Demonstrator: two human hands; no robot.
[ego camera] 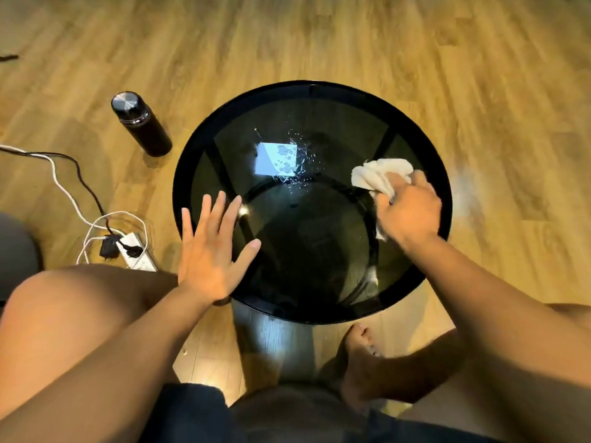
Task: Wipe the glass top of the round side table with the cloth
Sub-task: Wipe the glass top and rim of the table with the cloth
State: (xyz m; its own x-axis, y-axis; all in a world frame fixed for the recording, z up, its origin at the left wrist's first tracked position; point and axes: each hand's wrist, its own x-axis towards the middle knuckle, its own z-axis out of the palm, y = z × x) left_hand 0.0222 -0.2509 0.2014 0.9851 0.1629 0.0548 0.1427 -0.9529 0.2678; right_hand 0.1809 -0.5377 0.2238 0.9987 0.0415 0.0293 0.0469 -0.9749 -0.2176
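Note:
The round side table (319,94) has a dark glass top in a black rim and stands in front of me. Water drops and a small puddle (292,158) lie on the glass left of the middle, over a bright square reflection. My right hand (409,215) presses a crumpled white cloth (380,175) onto the right part of the glass, fingers closed on it. My left hand (212,251) lies flat with fingers spread on the table's left front edge, holding nothing.
A black flask (140,123) with a metal lid stands on the wooden floor left of the table. A white power strip (136,252) with plugs and trailing cables lies near my left knee. My bare legs and a foot (361,362) flank the table's base.

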